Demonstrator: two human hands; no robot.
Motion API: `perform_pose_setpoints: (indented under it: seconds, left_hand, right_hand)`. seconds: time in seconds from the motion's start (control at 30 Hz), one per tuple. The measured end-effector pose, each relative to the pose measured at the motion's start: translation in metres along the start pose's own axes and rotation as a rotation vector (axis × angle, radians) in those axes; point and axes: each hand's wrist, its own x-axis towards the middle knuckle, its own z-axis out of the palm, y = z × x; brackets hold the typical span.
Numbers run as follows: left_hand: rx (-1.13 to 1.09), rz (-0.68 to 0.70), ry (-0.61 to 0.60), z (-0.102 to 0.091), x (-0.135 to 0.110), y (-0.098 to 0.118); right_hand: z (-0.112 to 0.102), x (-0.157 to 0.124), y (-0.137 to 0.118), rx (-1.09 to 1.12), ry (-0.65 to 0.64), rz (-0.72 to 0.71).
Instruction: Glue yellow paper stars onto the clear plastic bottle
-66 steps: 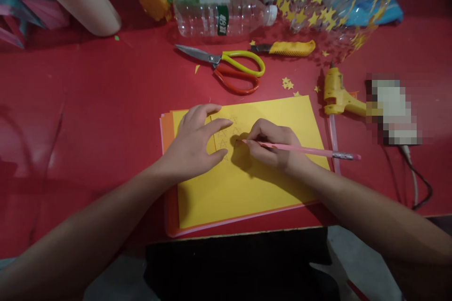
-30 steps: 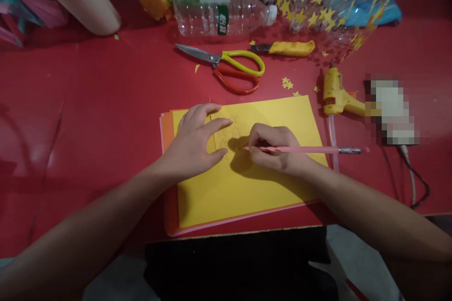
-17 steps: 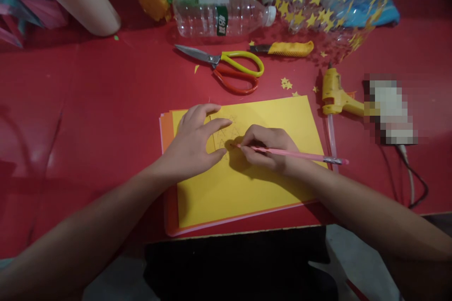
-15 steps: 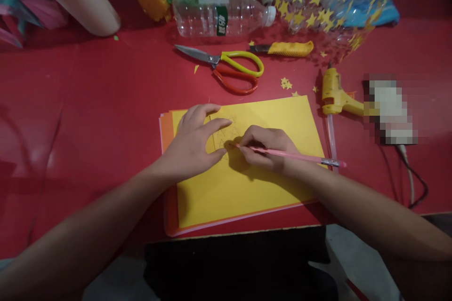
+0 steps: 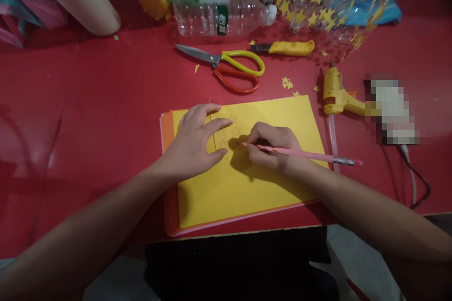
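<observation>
A yellow sheet of paper point(image 5: 219, 197) lies on top of orange and pink sheets near the table's front edge. Small star outlines point(image 5: 236, 130) are drawn in pencil on its upper left part. My left hand point(image 5: 194, 143) rests on the paper's left side, fingers spread around the drawn stars. In my right hand point(image 5: 273, 146) is a pink pencil point(image 5: 310, 154), pinched near its point. The tip is at or just above the paper, to the right of the left thumb. Its eraser end points right, over my wrist.
Scissors point(image 5: 229, 69) and a yellow utility knife point(image 5: 291, 48) lie beyond the paper. A glue gun point(image 5: 334, 91) and a blurred-out object point(image 5: 395, 110) with a cable are on the right. Clear bottles point(image 5: 201, 16), loose yellow stars point(image 5: 287, 83) and a white cup point(image 5: 95, 9) stand farther back.
My right hand and the pencil have shifted slightly to the right, and the tip with them. My left hand stays where it was on the paper.
</observation>
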Motion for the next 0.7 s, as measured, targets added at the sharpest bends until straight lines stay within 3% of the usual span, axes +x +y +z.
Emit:
perform_pose_setpoints:
  seconds: [0.2, 0.7]
  left_hand:
    - [0.006, 0.006, -0.004, -0.0004, 0.0004, 0.0003]
    - [0.003, 0.007, -0.003, 0.0002, 0.0001, -0.0001]
  right_hand:
    - [0.0001, -0.0002, 0.0038, -0.015, 0.085, -0.044]
    - [-0.0001, -0.0007, 0.0071, -0.021, 0.14, -0.051]
